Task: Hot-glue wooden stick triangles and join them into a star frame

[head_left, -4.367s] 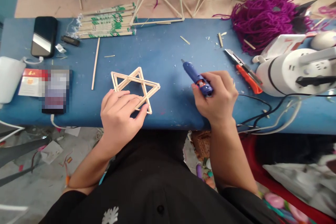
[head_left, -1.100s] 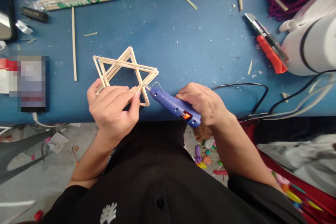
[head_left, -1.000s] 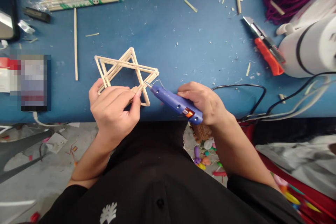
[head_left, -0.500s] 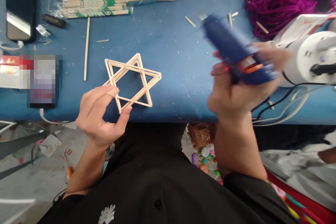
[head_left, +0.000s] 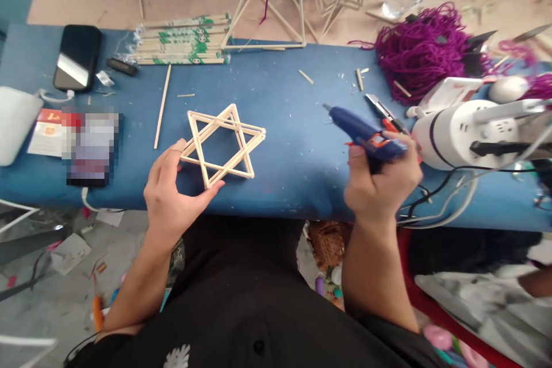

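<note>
A six-pointed star frame [head_left: 227, 169] built from wooden sticks lies on the blue table [head_left: 297, 184], left of centre. My left hand [head_left: 169, 188] grips it at the lower left, thumb against the bottom corner and fingers at the left corner. To the right, my right hand [head_left: 382, 184] is wrapped round the handle of a blue hot glue gun [head_left: 360, 129]. Its nozzle points up and left, apart from the star. Just beyond the glue gun lies a utility knife [head_left: 382, 110], partly hidden by the gun and hand.
Paper-wrapped chopsticks [head_left: 185, 40] lie at the back, near a loose stick [head_left: 163, 106]. Two phones [head_left: 77, 57] are at the left. A purple yarn pile [head_left: 420, 52] and a white power strip [head_left: 461, 132] with cables stand right. Larger stick frames [head_left: 302, 0] stand behind.
My right hand has lowered the glue gun toward the table, and its nozzle is now turned more to the left. My left hand stays at the star. The head view has shifted, showing more of the table's back.
</note>
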`<state>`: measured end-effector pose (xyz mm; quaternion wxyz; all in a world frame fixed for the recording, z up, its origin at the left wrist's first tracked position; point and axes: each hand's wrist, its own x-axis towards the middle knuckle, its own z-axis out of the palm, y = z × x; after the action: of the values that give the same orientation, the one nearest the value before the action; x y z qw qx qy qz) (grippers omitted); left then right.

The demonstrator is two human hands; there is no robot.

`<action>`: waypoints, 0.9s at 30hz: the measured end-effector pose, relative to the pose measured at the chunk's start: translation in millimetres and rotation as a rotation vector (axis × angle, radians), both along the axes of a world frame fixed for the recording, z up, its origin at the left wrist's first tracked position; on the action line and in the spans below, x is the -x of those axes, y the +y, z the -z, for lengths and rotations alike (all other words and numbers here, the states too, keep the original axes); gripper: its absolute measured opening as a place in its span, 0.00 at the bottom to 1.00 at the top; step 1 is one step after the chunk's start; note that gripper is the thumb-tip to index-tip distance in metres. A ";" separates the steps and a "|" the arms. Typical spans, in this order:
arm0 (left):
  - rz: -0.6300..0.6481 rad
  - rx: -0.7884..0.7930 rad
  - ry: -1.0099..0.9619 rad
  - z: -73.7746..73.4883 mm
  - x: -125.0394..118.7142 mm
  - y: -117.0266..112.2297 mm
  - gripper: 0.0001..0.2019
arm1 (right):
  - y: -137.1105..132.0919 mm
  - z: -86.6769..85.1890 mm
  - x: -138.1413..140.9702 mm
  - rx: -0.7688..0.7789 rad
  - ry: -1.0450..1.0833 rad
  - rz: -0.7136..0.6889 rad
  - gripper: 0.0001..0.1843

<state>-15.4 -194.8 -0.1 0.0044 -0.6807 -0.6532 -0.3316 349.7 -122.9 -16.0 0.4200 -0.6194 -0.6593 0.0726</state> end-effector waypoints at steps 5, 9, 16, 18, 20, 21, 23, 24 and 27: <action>0.132 -0.199 0.120 1.0 -8.6 6.9 0.51 | -1.2 10.2 18.3 -0.124 -0.043 0.036 0.18; 0.182 -0.352 0.180 -1.9 -13.2 8.9 0.49 | 1.7 9.7 22.4 -0.177 -0.037 -0.004 0.15; 0.225 0.106 0.219 -31.6 -38.2 40.1 0.27 | 2.1 2.5 29.1 -0.089 -0.028 -0.069 0.10; 0.182 0.188 0.230 -33.7 -46.7 47.4 0.31 | 1.9 2.4 29.2 -0.093 -0.026 -0.073 0.10; 0.175 0.251 0.235 -33.2 -52.7 50.9 0.36 | 1.5 2.4 28.6 -0.099 -0.033 -0.072 0.09; 0.172 0.277 0.240 -33.0 -54.9 51.5 0.38 | 1.3 2.3 28.3 -0.098 -0.035 -0.074 0.09; 0.160 0.314 0.254 -33.7 -58.4 51.4 0.40 | 1.3 1.8 27.6 -0.092 -0.036 -0.083 0.10; 0.153 0.325 0.263 -34.6 -60.0 51.3 0.41 | 1.5 1.4 27.3 -0.087 -0.035 -0.086 0.10; 0.154 0.342 0.279 -36.5 -64.5 51.9 0.41 | 2.8 0.3 26.7 -0.088 -0.030 -0.093 0.09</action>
<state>49.1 -142.9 36.4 -0.0460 -0.7586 -0.6391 -0.1182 323.0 -120.1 -16.3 0.4329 -0.5702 -0.6962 0.0537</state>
